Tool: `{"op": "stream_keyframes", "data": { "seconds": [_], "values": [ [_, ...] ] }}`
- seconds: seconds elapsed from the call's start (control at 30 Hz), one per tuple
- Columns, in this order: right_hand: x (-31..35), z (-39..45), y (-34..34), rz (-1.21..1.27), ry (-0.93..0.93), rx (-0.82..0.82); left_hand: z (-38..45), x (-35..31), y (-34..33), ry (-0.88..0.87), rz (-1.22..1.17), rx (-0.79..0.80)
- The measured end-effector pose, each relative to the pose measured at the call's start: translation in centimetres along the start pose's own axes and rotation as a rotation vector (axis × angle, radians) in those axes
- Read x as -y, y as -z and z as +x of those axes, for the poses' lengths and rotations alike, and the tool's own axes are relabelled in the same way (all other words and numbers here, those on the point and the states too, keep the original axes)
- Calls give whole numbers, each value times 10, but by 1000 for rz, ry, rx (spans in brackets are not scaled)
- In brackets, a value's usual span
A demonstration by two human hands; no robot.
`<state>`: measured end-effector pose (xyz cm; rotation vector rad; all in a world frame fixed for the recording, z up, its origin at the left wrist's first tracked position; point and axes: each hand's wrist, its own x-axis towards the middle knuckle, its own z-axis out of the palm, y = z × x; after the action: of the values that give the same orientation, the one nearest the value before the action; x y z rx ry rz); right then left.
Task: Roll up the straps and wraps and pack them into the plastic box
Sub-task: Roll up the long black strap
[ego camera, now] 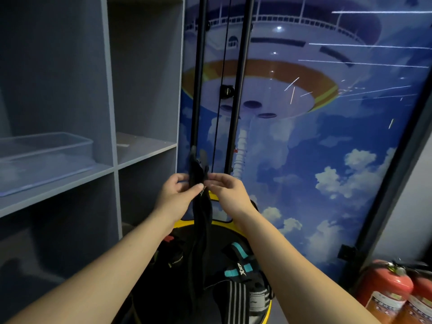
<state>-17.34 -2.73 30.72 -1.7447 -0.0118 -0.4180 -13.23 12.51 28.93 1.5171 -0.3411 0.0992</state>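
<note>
Head view: left hand (pixel 180 195) and right hand (pixel 225 190) pinch top of black strap (pixel 202 216), hanging unrolled. Plastic box (pixel 44 157) on shelf (pixel 70 183) looks empty. Wraps (pixel 238 277) below await rolling. Task barely begun.

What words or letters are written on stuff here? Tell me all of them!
"XZT": as best it reads, on the teal and black wrap lying on the round yellow-rimmed stool.
Small print on the black strap held in both hands: too blurred to read.
Labels on the red fire extinguishers: too small and blurred to read.
</note>
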Motion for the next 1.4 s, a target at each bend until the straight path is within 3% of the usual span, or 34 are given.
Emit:
{"op": "stream_keyframes", "data": {
  "seconds": [0.13, 0.27, 0.5, 0.73, 1.0, 1.23, 1.4],
  "values": [
    [6, -8, -2, -50, 38, 35, -7, -11, 7, -6, 22, -29],
    [11, -10, -3, -143, 94, -118, -12, -22, 12, 35, -5, -43],
    [16, -9, 0, -309, 96, -140, -17, -36, 22, 101, -97, 64],
    [27, -20, -3, -403, 179, -370, -24, -42, 21, 150, -256, 128],
    [32, -31, -5, -491, 283, -306, -20, -36, 17, 298, -475, 15],
    [28, -29, 6, -93, 173, -174, -22, -39, 19, 277, -420, 26],
    [27, -22, -7, 57, 129, -234, -24, -38, 13, 246, -395, 114]
  ]
}}
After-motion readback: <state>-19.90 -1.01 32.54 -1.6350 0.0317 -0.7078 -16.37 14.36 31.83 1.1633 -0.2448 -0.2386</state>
